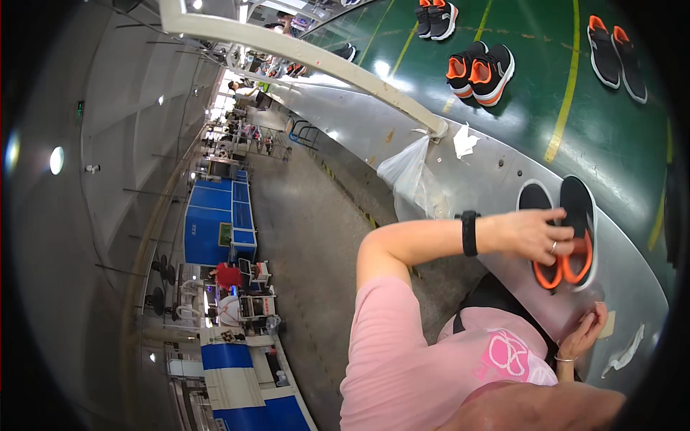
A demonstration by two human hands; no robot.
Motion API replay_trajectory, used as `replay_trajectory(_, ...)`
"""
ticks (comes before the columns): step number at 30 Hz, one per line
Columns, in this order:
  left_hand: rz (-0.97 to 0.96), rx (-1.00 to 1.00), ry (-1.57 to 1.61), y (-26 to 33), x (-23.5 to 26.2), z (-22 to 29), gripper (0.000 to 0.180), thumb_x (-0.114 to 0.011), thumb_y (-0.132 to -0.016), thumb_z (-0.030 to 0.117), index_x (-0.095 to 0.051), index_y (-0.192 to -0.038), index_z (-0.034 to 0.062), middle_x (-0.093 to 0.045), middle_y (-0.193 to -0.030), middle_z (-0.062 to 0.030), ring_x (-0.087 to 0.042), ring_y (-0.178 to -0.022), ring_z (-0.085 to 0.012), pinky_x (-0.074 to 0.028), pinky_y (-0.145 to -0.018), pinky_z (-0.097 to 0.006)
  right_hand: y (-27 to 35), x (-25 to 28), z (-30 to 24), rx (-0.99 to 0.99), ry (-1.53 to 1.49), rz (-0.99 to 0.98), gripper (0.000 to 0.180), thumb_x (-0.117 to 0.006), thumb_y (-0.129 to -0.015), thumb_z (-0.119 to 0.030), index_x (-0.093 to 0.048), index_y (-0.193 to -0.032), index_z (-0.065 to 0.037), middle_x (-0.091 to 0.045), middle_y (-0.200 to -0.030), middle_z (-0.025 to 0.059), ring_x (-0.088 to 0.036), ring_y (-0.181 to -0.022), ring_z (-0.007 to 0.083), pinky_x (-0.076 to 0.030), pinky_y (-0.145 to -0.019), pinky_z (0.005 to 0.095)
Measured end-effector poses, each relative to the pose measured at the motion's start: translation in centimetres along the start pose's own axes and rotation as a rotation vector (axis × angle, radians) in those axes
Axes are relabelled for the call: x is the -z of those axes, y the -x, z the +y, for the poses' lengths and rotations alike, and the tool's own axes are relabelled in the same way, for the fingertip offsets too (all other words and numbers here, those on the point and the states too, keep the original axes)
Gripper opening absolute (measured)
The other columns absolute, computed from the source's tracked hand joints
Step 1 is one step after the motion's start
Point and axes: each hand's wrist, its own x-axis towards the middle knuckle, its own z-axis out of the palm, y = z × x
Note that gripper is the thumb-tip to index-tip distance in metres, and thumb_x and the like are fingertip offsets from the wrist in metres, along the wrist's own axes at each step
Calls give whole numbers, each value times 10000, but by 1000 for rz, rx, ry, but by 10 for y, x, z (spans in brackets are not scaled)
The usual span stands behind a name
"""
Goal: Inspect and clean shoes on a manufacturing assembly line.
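Note:
A pair of black slip-on shoes with white soles and orange linings rests on the metal ledge: the right shoe point(577, 201) and the left shoe point(533, 196). My left hand point(543, 235), wearing a ring and with a black band at the wrist, reaches across both near their openings. Its fingers are spread over the right shoe and partly hide the linings. Closer to my body, my right hand point(583, 332), with a bracelet, is at the ledge with loosely curved fingers apart. Beside its fingertips lies a small beige piece point(608, 325).
Several dark shoes with orange linings, including one pair point(481, 74), stand on the green belt point(535, 79) with yellow lines. A white frame bar point(309, 57) crosses overhead. A clear plastic bag point(413, 172) hangs from it. White scraps point(466, 141) lie on the metal ledge point(496, 169).

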Motion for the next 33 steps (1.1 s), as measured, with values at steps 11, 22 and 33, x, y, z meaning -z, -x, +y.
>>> replay_trajectory(11,541,1045,500,17,-22,114,566,-728,-695,80,-521,-1222,79,-401,-1398,-157,-405,-1241,-422,-342,-1081,-493,-33,-30,-71,-36,-47,-193,424,-453,-1027,-172,-437,-1425,-28,-445,-1403,95,-457,-1194,198,-339,-1072,333)
replay_trajectory(22,718,1498,701,5,-104,130,886,-758,-796,176,-236,-1509,116,-403,-1283,-203,-510,-1043,-282,-500,-837,-369,-67,-56,-72,-134,-122,-253,516,-567,-950,-110,-430,-1445,-66,-573,-1263,131,-562,-1122,185,-442,-974,306)
replay_trajectory(33,1143,1246,2027,27,-131,136,435,-586,-920,120,-516,-1344,52,-626,-1214,-41,-630,-1092,-154,-501,-946,-307,-28,-18,-60,-696,-927,-323,518,-546,-955,-276,-485,-1421,-59,-597,-1359,67,-581,-1226,181,-441,-1056,360)
